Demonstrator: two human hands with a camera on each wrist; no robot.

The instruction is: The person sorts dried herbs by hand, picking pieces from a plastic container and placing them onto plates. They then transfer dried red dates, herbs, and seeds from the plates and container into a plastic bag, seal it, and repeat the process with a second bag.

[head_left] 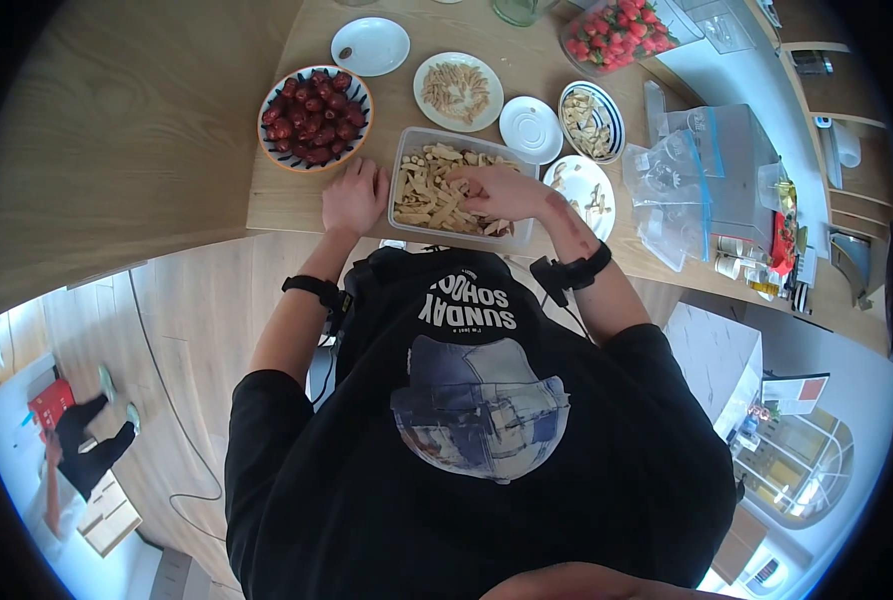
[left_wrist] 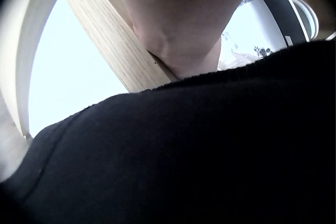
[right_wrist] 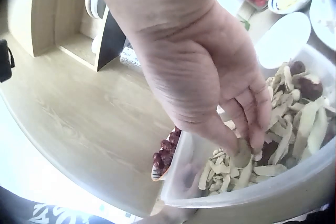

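A clear plastic container (head_left: 394, 192) at the table's front edge holds many pale dried slices (head_left: 428, 185), with some dark red dates (right_wrist: 310, 88) among them in the right wrist view. My right hand (head_left: 491, 193) reaches down into it; thumb and fingertips pinch a pale slice (right_wrist: 242, 154) among the others. On the table just left of the container rests my left hand (head_left: 354, 198), back up, its fingers loosely bent. Beyond that hand stands a patterned bowl (head_left: 265, 122) heaped with red dates (head_left: 316, 118). In the left wrist view a dark sleeve covers most of the scene.
Behind the container are a plate of thin pale pieces (head_left: 457, 92), a white saucer (head_left: 530, 130) and a plate with one dark piece (head_left: 371, 48). At right stand a striped bowl (head_left: 591, 122), another plate (head_left: 581, 195), zip bags (head_left: 666, 190) and strawberries (head_left: 621, 35).
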